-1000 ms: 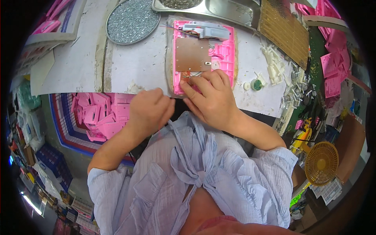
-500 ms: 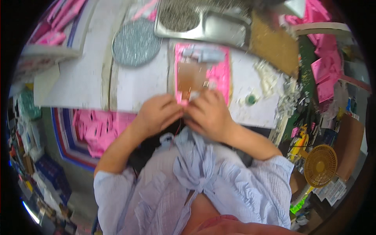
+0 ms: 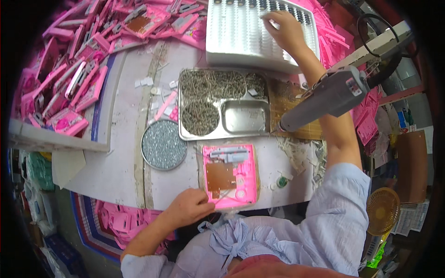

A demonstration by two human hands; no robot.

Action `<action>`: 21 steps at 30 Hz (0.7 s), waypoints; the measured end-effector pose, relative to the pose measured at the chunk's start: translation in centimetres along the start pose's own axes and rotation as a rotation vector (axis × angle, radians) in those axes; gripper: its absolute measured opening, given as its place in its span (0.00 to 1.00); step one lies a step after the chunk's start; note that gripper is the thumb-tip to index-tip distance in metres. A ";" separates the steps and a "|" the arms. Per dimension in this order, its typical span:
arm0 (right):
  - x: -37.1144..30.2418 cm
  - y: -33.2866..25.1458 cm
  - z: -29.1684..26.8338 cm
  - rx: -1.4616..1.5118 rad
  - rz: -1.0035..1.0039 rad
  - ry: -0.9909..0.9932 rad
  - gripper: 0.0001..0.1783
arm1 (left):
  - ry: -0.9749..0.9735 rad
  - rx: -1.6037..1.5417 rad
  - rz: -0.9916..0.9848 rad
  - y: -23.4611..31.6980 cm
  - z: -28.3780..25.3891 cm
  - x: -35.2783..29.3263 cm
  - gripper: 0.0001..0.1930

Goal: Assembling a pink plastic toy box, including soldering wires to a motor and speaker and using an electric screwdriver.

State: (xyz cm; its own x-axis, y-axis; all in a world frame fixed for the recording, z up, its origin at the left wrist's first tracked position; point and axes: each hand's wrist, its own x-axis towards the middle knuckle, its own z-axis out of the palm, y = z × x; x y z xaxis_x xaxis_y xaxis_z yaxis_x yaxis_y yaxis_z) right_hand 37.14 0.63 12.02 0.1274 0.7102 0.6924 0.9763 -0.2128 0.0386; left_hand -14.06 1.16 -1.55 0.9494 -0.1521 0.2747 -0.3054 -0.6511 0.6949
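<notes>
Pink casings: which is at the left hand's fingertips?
The pink casing by itself on the white tabletop, just below the metal tray; the others lie heaped.

Worktable [image 3: 118, 173]: white-topped, scuffed, with a grimy seam running front to back.
Floor [image 3: 95, 259]: grey, showing below the worktable's front left edge.
Basket [image 3: 83, 215]: striped blue, white and red, low beneath that same edge.
Crate [image 3: 65, 255]: dark blue, farther left and lower than the worktable.
Beam [image 3: 378, 46]: cream-coloured, slanting at the worktable's far right corner.
Cardboard [image 3: 411, 162]: brown, right of the worktable.
Fan [image 3: 384, 211]: round, yellow-brown, off the worktable's front right corner.
Light: bright across the worktable, dimmer below it.
</notes>
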 end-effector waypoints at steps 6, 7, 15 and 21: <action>2.1 8.9 2.7 -0.346 0.259 0.081 0.15 | 0.047 -0.054 -0.072 -0.2 0.3 -0.4 0.10; 0.5 11.2 2.5 -0.350 0.198 0.107 0.16 | 0.051 -0.069 -0.066 -0.4 0.4 -0.3 0.11; 0.1 9.9 4.1 -0.268 -0.095 0.233 0.14 | 0.023 -0.071 -0.099 -0.5 0.2 -0.3 0.11; 3.6 12.6 4.7 -0.204 -0.219 0.002 0.11 | 0.037 -0.070 -0.165 0.0 0.3 -0.8 0.11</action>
State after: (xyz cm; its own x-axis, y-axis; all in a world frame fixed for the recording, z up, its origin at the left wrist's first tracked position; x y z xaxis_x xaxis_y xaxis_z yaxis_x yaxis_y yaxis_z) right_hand 50.71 3.66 11.67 -0.0831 0.7530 0.6528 0.9253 -0.1849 0.3311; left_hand -14.78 1.10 -1.94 0.9841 -0.0191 0.1765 -0.1512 -0.6111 0.7770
